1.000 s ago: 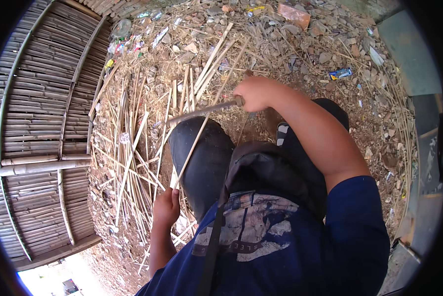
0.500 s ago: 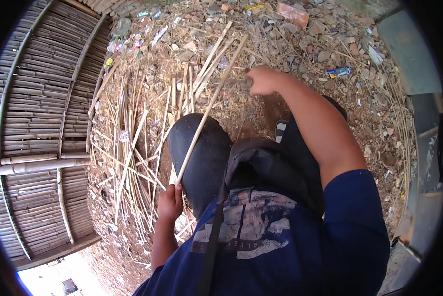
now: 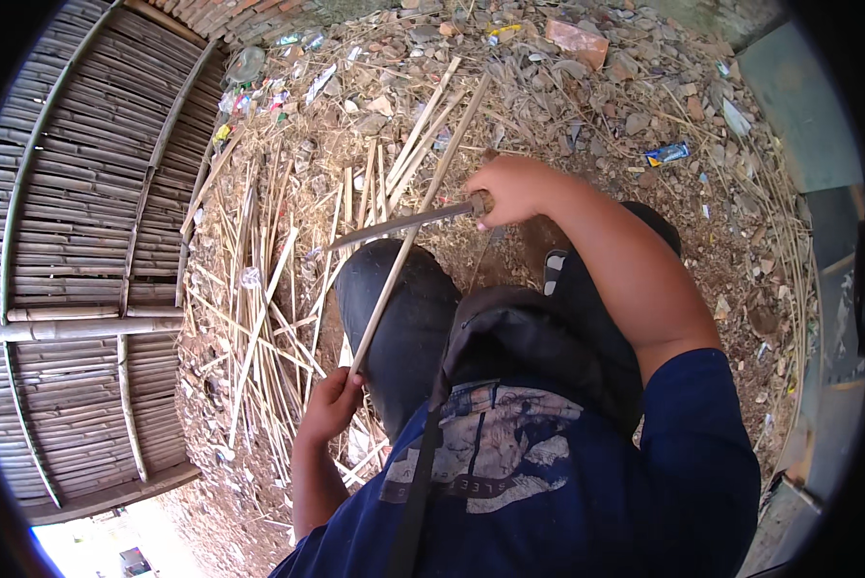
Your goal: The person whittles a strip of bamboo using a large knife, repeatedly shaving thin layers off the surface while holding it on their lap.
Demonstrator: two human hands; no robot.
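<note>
My left hand is closed around the near end of a long, thin bamboo strip. The strip slants up across my left knee and away to the far side. In my right hand is the handle of a machete. Its dark, slightly curved blade points left and lies across the strip just beyond the knee; whether blade and strip touch I cannot tell. Split bamboo strips lie in a loose pile on the ground to the left of my leg.
A bamboo slat wall rises at the left. Dry ground with stones and litter spreads ahead, with a brick block at the back and a blue wrapper on the right. Grey-green panels stand along the right edge.
The machete, blurred by motion before, now shows clearly with its blade across the strip. My right hand has come slightly nearer and lower. My left hand keeps its grip.
</note>
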